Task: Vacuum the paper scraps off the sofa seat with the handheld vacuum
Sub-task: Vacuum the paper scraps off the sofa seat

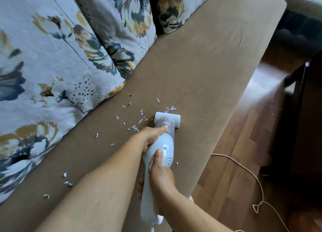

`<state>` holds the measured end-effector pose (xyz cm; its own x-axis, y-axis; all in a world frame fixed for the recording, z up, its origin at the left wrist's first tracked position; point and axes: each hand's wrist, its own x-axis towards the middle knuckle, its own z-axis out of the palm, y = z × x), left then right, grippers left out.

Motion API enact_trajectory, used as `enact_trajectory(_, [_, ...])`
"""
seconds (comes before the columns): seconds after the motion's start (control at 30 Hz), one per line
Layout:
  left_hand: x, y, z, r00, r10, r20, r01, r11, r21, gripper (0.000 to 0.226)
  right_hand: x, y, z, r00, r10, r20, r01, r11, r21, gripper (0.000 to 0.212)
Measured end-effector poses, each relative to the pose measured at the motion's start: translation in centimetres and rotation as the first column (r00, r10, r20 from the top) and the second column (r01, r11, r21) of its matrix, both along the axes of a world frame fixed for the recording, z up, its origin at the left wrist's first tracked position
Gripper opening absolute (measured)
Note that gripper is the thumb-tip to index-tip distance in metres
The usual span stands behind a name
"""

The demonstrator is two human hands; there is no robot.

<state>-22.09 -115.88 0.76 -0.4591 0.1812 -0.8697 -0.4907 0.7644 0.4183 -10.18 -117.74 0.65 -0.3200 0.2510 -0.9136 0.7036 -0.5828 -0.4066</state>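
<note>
A white handheld vacuum lies angled down onto the brown sofa seat, its wide nozzle pressed on the fabric. My left hand grips the vacuum's front body, thumb near the clear neck. Further back, my right hand wraps the handle. Several small white paper scraps lie scattered left of the nozzle, a few sit just beyond it, and more scraps rest near my left forearm.
Floral cushions line the sofa back on the left. The seat's front edge runs diagonally at right, above a wooden floor. A white cord trails across the floor. Dark furniture stands at far right.
</note>
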Motion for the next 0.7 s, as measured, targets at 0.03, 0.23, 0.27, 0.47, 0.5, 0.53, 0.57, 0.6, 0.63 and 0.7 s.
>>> enact_trajectory(0.03, [-0.1, -0.3, 0.1, 1.000, 0.000, -0.002, 0.000, 1.000, -0.006, 0.079, 0.0, -0.6, 0.0, 1.000, 0.010, -0.008, -0.010, 1.000, 0.022, 0.101])
enact_trajectory(0.23, [-1.2, -0.8, 1.8, 0.993, -0.091, -0.072, 0.081, 0.988, -0.130, 0.074, -0.9, -0.6, 0.9, 0.999, 0.027, 0.022, -0.028, 0.999, 0.043, 0.097])
enact_trajectory(0.27, [-1.3, -0.8, 2.0, 0.992, -0.099, -0.083, 0.087, 0.987, -0.133, 0.074, -1.0, -0.6, 0.9, 0.999, 0.043, 0.029, -0.044, 0.998, 0.053, 0.108])
enact_trajectory(0.47, [-3.3, 0.0, 1.8, 0.995, -0.037, -0.088, 0.023, 0.989, -0.148, 0.076, -2.4, 1.1, 0.9, 0.992, 0.119, 0.038, -0.121, 0.991, 0.059, 0.128])
enact_trajectory(0.5, [-3.8, 0.1, 1.6, 0.996, -0.013, -0.088, 0.001, 0.991, -0.135, 0.078, -2.8, 1.9, 1.5, 0.991, 0.136, 0.010, -0.137, 0.989, 0.061, 0.109])
enact_trajectory(0.53, [-4.5, 0.5, 1.6, 0.995, 0.007, -0.098, -0.019, 0.992, -0.124, 0.079, -3.5, 2.7, 1.5, 0.985, 0.171, -0.015, -0.169, 0.984, 0.063, 0.093])
enact_trajectory(0.57, [-5.2, 0.9, 1.6, 0.993, 0.008, -0.120, -0.023, 0.992, -0.120, 0.077, -4.0, 3.5, 1.6, 0.979, 0.202, -0.034, -0.199, 0.977, 0.079, 0.084])
enact_trajectory(0.6, [-5.9, 1.3, 1.8, 0.991, -0.001, -0.137, -0.016, 0.992, -0.128, 0.074, -4.6, 4.2, 1.9, 0.974, 0.220, -0.045, -0.215, 0.972, 0.098, 0.080])
enact_trajectory(0.63, [-6.7, 1.8, 2.2, 0.989, 0.006, -0.148, -0.026, 0.991, -0.133, 0.072, -5.5, 5.0, 2.1, 0.972, 0.233, -0.045, -0.227, 0.968, 0.108, 0.079])
enact_trajectory(0.7, [-7.7, 2.8, 2.7, 0.986, 0.011, -0.167, -0.033, 0.991, -0.128, 0.068, -6.8, 6.3, 2.4, 0.969, 0.244, -0.036, -0.240, 0.966, 0.096, 0.076])
